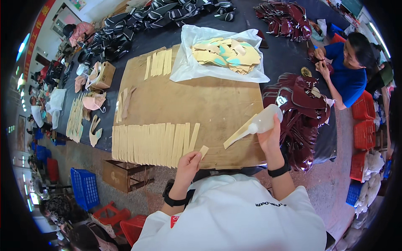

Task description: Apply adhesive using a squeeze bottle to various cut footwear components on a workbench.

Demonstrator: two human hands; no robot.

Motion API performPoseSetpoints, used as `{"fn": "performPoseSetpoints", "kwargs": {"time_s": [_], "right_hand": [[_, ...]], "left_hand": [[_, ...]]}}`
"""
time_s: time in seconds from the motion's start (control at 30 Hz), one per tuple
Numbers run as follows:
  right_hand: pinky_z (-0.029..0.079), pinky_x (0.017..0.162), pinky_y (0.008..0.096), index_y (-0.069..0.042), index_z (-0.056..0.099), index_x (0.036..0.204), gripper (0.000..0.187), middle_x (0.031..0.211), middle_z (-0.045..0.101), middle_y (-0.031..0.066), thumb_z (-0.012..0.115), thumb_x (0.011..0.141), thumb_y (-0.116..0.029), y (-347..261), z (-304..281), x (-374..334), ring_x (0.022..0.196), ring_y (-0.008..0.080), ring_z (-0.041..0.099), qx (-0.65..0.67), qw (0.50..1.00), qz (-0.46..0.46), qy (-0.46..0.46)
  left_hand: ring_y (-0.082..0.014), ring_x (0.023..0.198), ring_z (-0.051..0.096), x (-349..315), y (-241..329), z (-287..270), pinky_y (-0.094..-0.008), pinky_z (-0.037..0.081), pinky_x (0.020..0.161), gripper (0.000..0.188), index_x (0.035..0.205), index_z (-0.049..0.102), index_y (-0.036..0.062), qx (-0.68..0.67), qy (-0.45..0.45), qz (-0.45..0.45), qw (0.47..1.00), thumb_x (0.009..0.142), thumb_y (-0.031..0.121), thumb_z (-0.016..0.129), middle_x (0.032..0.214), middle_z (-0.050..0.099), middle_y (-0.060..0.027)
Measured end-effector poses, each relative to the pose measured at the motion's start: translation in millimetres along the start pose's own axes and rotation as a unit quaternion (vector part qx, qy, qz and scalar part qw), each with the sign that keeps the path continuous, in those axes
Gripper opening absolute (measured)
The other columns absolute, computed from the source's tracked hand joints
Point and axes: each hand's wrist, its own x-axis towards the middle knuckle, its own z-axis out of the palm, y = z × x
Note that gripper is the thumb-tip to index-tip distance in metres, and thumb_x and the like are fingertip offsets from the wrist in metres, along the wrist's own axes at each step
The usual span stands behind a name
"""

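Observation:
My left hand (188,164) is closed, thumb and finger pinching a short beige strip (204,151) at the board's near edge. A translucent white squeeze bottle (265,119) is gripped in my right hand (271,136). It is tilted, its thin nozzle pointing down and to the left, over a single beige strip (247,124) lying slantwise. Whether the nozzle tip touches that strip I cannot tell. Just left of my left hand, several beige strips (144,142) lie side by side in a row along the front of the brown board (209,104).
White plastic sheeting (180,62) holds a pile of cut beige pieces (226,54) at the back. Glossy maroon pieces (299,100) are heaped to the right, near a co-worker in blue (349,69). More strips (158,62), a carton (104,75) and dark striped pieces (163,14) lie left and behind.

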Motion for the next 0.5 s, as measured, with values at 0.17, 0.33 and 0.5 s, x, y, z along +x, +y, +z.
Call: {"fn": "performPoseSetpoints", "kwargs": {"time_s": [0.17,0.33,0.5], "right_hand": [[0.038,0.092,0.0349,-0.005,0.038,0.122,0.047,0.112,0.049,0.0052,0.052,0.087,-0.033,-2,23,-11,0.106,0.0186,0.048,-0.053,0.996,-0.067,-0.013],[0.041,0.089,0.0323,-0.004,0.042,0.119,0.043,0.109,0.052,0.0044,0.056,0.085,-0.027,-7,36,-18,0.102,0.0157,0.05,-0.117,0.986,-0.116,-0.025],[0.044,0.086,0.0315,-0.003,0.044,0.117,0.042,0.107,0.053,0.0045,0.059,0.084,-0.024,-9,38,-18,0.099,0.0148,0.052,-0.124,0.981,-0.148,-0.02]], "left_hand": [[-0.002,0.055,0.046,0,10,19,-0.0175,0.033,0.045,0.018,0.094,0.063,-0.0028,0.006,0.019,0.039,0.999,0.083,0.011,0.058,0.072,0.061,-0.0018],[-0.0067,0.07,0.058,-5,26,27,-0.018,0.043,0.059,0.019,0.095,0.063,-0.004,0.006,0.004,0.035,0.999,0.081,0.007,0.06,0.082,0.065,-0.0069],[-0.0083,0.075,0.059,-6,31,28,-0.0198,0.045,0.065,0.017,0.094,0.064,-0.0039,0.018,-0.006,0.026,0.999,0.08,0.005,0.059,0.082,0.065,-0.0072]]}}
